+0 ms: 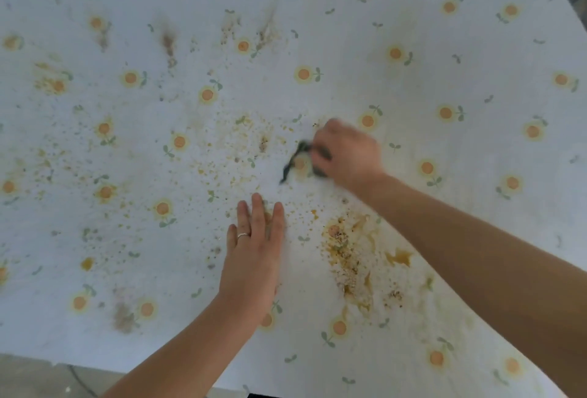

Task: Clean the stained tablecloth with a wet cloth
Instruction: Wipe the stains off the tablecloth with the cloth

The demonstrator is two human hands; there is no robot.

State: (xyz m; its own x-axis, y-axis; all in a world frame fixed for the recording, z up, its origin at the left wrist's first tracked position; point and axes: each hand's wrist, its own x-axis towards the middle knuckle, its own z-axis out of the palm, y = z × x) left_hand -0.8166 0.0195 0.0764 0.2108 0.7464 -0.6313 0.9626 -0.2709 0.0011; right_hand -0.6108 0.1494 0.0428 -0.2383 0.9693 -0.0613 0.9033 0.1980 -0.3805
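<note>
Dark cloth (301, 159) sits bunched under our right hand (347, 156), fingers curled on it mid-tablecloth (444, 41), blurred, probably scrubbing. We press our left hand (254, 254) flat, fingers straight, likely to pin the fabric. Stains (346, 254) lie between our arms.

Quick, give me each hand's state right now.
Left hand: open, flat on the tablecloth.
Right hand: closed, gripping the dark cloth.
</note>
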